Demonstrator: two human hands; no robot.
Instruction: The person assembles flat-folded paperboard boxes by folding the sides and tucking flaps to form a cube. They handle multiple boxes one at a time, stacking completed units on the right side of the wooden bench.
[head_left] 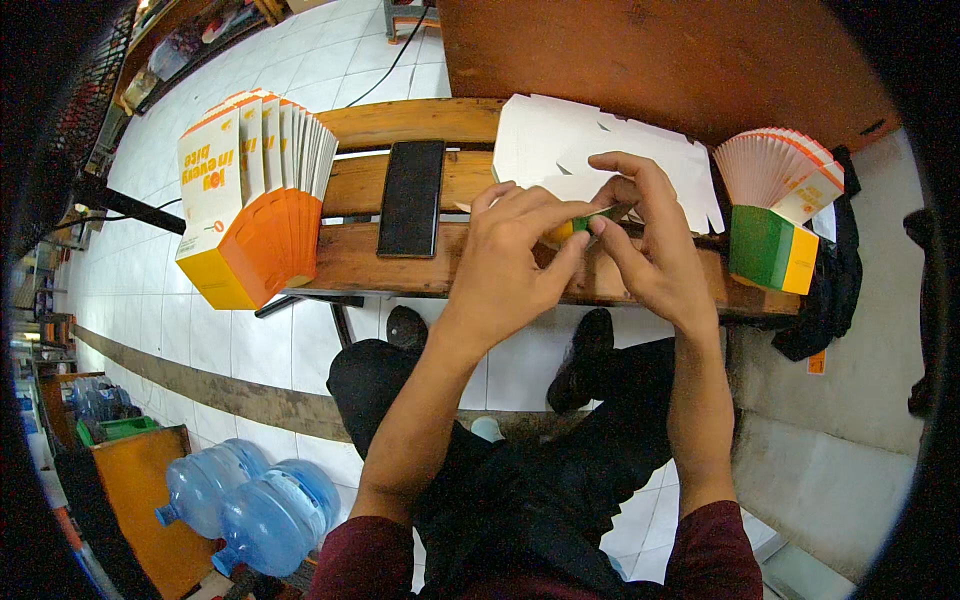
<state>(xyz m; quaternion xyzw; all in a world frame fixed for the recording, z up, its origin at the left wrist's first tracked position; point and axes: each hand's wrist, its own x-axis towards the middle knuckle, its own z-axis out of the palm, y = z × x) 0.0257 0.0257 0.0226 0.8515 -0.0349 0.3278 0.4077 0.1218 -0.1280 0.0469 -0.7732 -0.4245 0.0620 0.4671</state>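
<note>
1. The left hand [505, 250] is closing its thumb and index finger on a small green-and-yellow carton piece [580, 228].
2. The right hand [660, 240] is bringing its thumb tip to the piece's right end. Its index finger is arching above; whether the remaining fingers are clamping cannot be told, as they are partly hidden.
3. The piece is sitting between both hands, above the front part of a slatted wooden bench [345, 250].
4. A dark phone [411, 200] is lying flat on the bench, left of the hands.
5. White flat sheets [545, 140] are lying behind the hands, partly covered by them.
6. An orange-and-yellow carton stack [268, 245] is fanning out at the bench's left end.
7. A green-and-yellow carton stack [760, 245] is fanning out at the right end.
8. A brown panel [650, 60] is standing beyond the bench.
</note>
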